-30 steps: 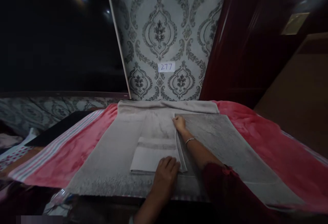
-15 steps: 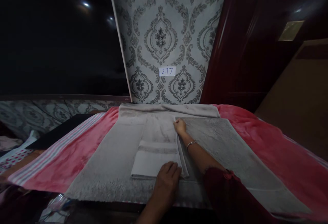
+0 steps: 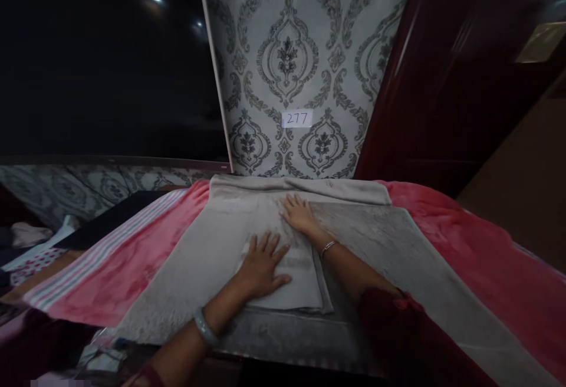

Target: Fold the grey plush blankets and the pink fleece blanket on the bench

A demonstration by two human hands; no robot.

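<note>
A folded light grey towel point(image 3: 292, 289) with a darker band lies on a spread grey cloth point(image 3: 186, 269). My left hand point(image 3: 260, 266) rests flat on the towel's left middle part, fingers spread. Near the towel's far end, my right hand point(image 3: 300, 215) presses down with its palm, fingers apart. Neither hand grips anything. Loose layered edges show along the towel's near right corner. Both hands cover parts of the towel, including some of its band.
Under the grey cloth spreads a pink blanket point(image 3: 469, 239) with striped edges. A rolled grey fold point(image 3: 260, 185) runs along the back. Behind stand a patterned wall point(image 3: 287, 33), a large dark screen point(image 3: 101, 68) and a dark red panel point(image 3: 433, 92). Clothes point(image 3: 30, 233) lie at left.
My left hand has moved from the near edge up onto the towel and spread out. My right hand has let go of the towel's far right corner and shifted left, flattening.
</note>
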